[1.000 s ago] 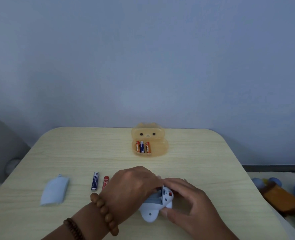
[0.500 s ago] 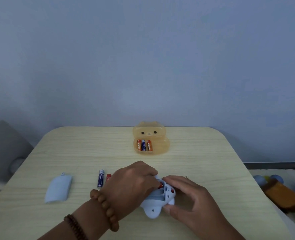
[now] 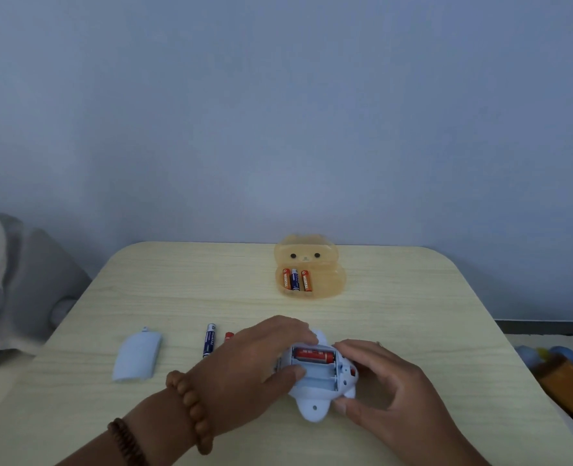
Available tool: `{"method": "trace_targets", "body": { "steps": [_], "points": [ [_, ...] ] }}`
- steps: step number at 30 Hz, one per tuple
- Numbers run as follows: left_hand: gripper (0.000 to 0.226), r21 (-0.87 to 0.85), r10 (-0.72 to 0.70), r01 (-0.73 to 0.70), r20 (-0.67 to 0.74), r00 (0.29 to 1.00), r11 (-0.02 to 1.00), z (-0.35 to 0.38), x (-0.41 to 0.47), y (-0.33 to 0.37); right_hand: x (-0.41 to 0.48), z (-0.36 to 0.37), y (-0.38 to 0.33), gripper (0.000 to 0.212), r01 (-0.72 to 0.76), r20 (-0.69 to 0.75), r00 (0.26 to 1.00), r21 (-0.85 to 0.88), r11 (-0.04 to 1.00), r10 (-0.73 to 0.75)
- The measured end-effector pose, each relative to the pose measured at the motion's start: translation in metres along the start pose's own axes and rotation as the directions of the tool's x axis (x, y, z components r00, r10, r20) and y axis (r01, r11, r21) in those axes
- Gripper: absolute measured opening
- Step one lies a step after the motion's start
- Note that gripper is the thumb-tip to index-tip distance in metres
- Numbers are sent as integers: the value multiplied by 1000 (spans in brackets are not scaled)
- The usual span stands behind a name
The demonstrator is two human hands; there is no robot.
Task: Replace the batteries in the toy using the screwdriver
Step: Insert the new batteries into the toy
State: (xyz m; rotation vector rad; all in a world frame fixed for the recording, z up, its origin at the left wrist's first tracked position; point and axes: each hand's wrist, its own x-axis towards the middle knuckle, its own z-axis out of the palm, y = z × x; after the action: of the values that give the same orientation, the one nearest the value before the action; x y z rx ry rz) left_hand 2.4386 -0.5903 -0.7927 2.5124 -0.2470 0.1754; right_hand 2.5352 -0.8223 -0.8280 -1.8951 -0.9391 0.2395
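A pale blue toy lies bottom-up on the table with its battery bay open. One red battery sits in the far slot; the nearer slots look empty. My left hand grips the toy's left side, thumb resting at the bay. My right hand holds its right side. The blue battery cover lies off to the left. A blue battery and a red battery, partly hidden by my left hand, lie beside it. No screwdriver shows.
An orange translucent bear-shaped box stands open at the table's far middle, holding three batteries. Grey fabric lies left of the wooden table. Toys sit on the floor at the right.
My left hand has drawn back from over the bay, uncovering the red battery in the far slot. The toy is tilted flatter toward the camera. Both hands stay on the toy.
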Motion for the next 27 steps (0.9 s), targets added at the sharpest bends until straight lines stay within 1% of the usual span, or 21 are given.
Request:
{"method": "trace_targets", "body": {
  "steps": [4, 6, 8, 10, 11, 12, 14, 15, 16, 18, 20, 23, 25, 27],
  "points": [
    [31, 143, 62, -66, 37, 997, 988, 4, -4, -6, 0, 0, 2, 56, 7, -9, 1000, 10, 1000, -7],
    [33, 133, 67, -72, 40, 997, 988, 1, -4, -6, 0, 1, 2, 56, 21, -20, 1000, 19, 1000, -20],
    [34, 122, 39, -40, 7, 999, 992, -16, -3, -6, 1, 2, 1, 60, 30, -37, 999, 21, 999, -29],
    [30, 160, -14, 32, -115, 993, 987, -41, -3, -16, 2, 2, 2, 62, 30, -40, 999, 36, 999, -29],
    [29, 182, -73, 104, -169, 983, 978, -55, -7, -25, 2, 2, 2, 61, 30, -43, 999, 37, 999, -28],
    [30, 203, -164, 201, -185, 969, 958, -68, -12, -36, 2, 2, 3, 61, 30, -47, 999, 36, 999, -28],
    [37, 269, -371, 389, -117, 921, 881, -83, -26, -56, 2, 3, 3, 62, 25, -55, 998, 51, 998, -22],
    [40, 312, -445, 442, -65, 893, 841, -84, -30, -63, 2, 3, 2, 63, 21, -57, 998, 63, 998, -18],
    [41, 342, -490, 466, -16, 871, 816, -83, -32, -67, 3, 3, 2, 64, 21, -56, 998, 72, 997, -17],
    [38, 345, -514, 469, 45, 857, 813, -76, -29, -65, 3, 4, 3, 62, 23, -50, 999, 69, 997, -19],
    [35, 334, -512, 468, 56, 857, 818, -68, -23, -63, 2, 4, 3, 60, 26, -54, 998, 52, 998, -23],
    [33, 328, -517, 487, 6, 856, 810, -60, -17, -64, 2, 5, 1, 61, 14, -45, 999, 71, 997, -11],
    [27, 341, -526, 502, -26, 850, 795, -58, -17, -66, 2, 5, 2, 60, 9, -39, 999, 67, 998, -7],
    [20, 355, -534, 514, -46, 844, 781, -57, -17, -65, 1, 5, 4, 55, 4, -38, 999, 52, 999, -2]
  ]
}}
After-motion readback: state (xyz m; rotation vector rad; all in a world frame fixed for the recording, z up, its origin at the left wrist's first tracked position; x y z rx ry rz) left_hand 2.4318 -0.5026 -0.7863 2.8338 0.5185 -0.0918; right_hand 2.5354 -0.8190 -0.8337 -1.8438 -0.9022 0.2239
